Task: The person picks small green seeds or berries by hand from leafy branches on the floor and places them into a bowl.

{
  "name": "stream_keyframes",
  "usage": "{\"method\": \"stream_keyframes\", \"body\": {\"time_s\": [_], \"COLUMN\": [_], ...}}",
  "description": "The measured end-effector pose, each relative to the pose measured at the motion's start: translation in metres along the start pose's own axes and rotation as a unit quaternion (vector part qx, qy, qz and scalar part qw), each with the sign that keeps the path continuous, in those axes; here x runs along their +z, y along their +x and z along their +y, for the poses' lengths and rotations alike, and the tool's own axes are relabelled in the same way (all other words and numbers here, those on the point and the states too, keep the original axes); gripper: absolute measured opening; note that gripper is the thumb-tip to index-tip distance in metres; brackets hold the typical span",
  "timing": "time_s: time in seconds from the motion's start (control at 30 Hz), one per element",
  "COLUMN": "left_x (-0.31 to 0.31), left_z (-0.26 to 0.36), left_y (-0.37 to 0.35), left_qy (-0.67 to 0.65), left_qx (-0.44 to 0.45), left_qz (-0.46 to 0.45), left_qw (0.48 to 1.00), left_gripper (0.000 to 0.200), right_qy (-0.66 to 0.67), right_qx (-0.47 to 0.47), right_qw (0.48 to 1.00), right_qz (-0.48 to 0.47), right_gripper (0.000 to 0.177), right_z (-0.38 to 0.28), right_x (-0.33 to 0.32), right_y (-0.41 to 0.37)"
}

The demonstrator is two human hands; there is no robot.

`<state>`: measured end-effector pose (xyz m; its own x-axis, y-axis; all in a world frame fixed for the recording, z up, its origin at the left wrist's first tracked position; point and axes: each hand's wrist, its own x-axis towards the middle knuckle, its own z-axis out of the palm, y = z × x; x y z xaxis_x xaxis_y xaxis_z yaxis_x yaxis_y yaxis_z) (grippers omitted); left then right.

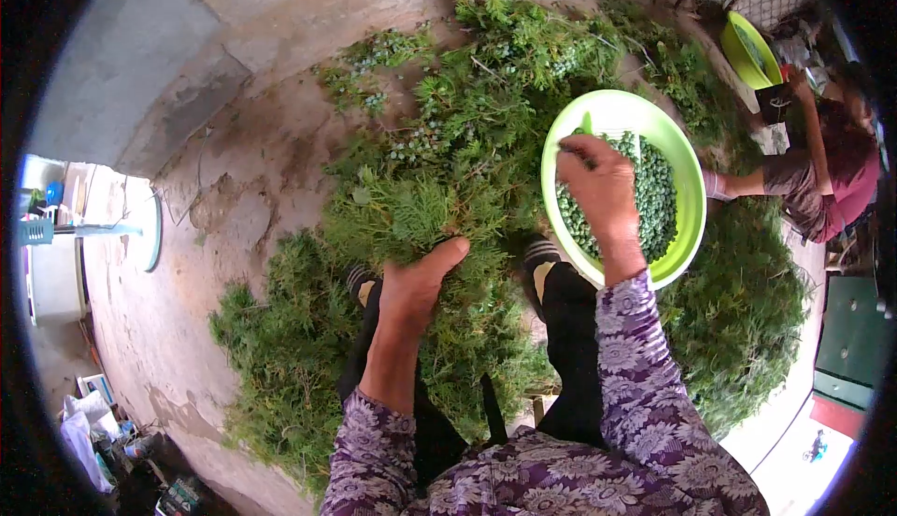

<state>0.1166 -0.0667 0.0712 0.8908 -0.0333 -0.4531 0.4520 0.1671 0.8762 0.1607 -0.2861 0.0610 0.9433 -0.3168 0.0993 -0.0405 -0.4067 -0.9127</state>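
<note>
My left hand [413,284] rests on a leafy green sprig [411,212] in front of my knees, fingers closed around its stem. My right hand [603,184] reaches into a lime-green bowl [689,179] of small green-blue berries [662,200], fingers bunched over the berries near the bowl's left rim. Whether it holds berries is hidden. A big heap of green branches [509,77] with berry clusters covers the concrete floor beyond my hands.
Another person [827,175] sits at the right, with a second lime-green bowl [747,49] by a wire fence. More cut greenery [747,310] lies right of my legs and some [280,357] lies left. Buckets and clutter [56,264] stand far left.
</note>
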Motion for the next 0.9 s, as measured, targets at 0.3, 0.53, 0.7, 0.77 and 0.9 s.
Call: {"method": "stream_keyframes", "body": {"time_s": [0.3, 0.53, 0.7, 0.77, 0.9], "left_x": [-0.003, 0.014, 0.014, 0.010, 0.011], "left_z": [-0.022, -0.008, -0.010, -0.015, -0.001], "left_y": [0.010, 0.001, 0.003, 0.005, -0.002], "left_qy": [0.085, 0.141, 0.104, 0.019, 0.016], "left_qx": [0.029, 0.069, 0.023, 0.052, 0.054], "left_qz": [-0.024, -0.029, -0.044, -0.071, -0.057], "left_qw": [0.996, 0.987, 0.993, 0.996, 0.997], "left_gripper": [0.036, 0.035, 0.032, 0.032, 0.033], "right_qy": [-0.123, 0.119, 0.133, 0.135, 0.080], "right_qx": [-0.040, 0.005, -0.045, -0.015, -0.001], "right_qw": [0.991, 0.951, 0.962, 0.960, 0.963], "right_qz": [0.010, -0.286, -0.234, -0.244, -0.259], "right_gripper": [0.034, 0.051, 0.023, 0.017, 0.011], "right_z": [0.016, -0.041, -0.021, -0.020, -0.020], "right_x": [-0.018, 0.035, 0.049, 0.046, 0.039], "right_y": [0.005, -0.028, -0.029, -0.028, -0.025]}}
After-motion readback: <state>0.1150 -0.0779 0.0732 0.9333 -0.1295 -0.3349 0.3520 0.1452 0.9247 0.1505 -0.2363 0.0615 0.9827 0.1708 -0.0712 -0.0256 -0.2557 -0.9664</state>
